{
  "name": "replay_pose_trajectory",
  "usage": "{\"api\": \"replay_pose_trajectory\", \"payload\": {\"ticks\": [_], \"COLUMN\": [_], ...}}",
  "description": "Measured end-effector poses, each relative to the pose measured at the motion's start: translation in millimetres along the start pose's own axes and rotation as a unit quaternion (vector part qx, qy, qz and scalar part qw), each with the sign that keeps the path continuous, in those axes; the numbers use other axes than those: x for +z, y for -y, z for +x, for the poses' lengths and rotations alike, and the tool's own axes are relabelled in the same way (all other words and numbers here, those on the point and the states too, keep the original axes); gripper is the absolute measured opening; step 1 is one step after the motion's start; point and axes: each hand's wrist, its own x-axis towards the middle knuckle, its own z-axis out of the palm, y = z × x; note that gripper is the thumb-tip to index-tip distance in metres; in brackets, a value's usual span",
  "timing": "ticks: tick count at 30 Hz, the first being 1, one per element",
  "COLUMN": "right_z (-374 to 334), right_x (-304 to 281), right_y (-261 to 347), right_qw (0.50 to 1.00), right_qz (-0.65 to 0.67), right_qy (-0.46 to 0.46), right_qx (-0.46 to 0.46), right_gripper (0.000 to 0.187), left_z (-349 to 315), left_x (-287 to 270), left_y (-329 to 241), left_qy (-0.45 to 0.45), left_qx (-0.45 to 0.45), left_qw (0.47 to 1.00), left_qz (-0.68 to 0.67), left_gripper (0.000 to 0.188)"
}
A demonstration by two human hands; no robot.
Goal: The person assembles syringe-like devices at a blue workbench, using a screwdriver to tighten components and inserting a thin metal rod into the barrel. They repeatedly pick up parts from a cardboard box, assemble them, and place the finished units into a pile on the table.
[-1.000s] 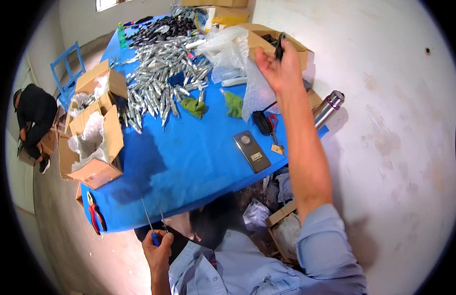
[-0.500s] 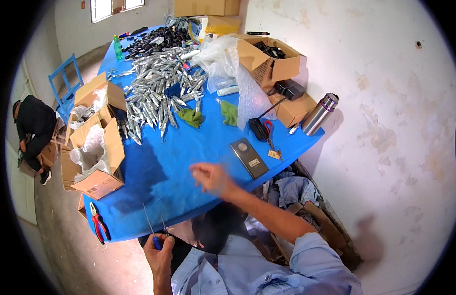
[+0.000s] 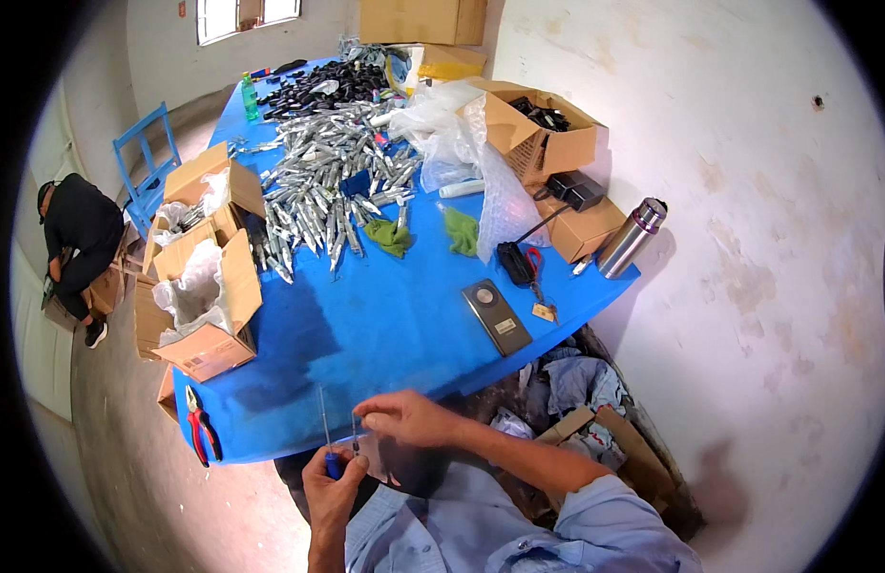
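At the near table edge, my left hand (image 3: 333,487) is closed around a blue-handled screwdriver (image 3: 324,420) whose thin shaft points up. The same hand pinches a thin dark metal piece (image 3: 356,445), upright beside the screwdriver; its exact kind is too small to tell. My right hand (image 3: 409,418) has its fingertips drawn together at the upper end of that thin piece. Whether they hold anything more is hidden. Left of my hands, red-and-blue-handled pliers (image 3: 202,425) lie on the blue-covered table (image 3: 385,315).
Several silvery pen-like metal parts (image 3: 318,191) are heaped farther back. Open cardboard boxes (image 3: 234,310) stand at the left. A dark flat scale-like device (image 3: 497,317), a steel thermos (image 3: 633,239) and green cloths (image 3: 388,237) lie or stand rightward. A person in black (image 3: 80,234) sits far left.
My right hand has come down and left from above the table to the thin piece in my left hand. My left hand has risen slightly, and the view has shifted a little.
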Motion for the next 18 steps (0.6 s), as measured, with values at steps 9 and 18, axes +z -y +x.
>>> {"api": "replay_pose_trajectory", "payload": {"ticks": [9,18], "right_z": [-6.2,-7.6], "right_x": [0.6,-9.5], "right_y": [0.2,-1.9], "right_qw": [0.995,0.992], "right_qz": [-0.043,-0.008], "right_qy": [0.082,0.073], "right_qx": [0.026,0.102], "right_gripper": [0.029,0.022], "left_z": [-6.2,15.7], "left_x": [-7.0,-22.6], "left_y": [-1.8,-4.4], "left_qy": [0.058,0.078], "left_qx": [0.018,-0.005], "left_qw": [0.997,0.996], "left_qz": [0.041,0.033], "left_gripper": [0.020,0.016]}}
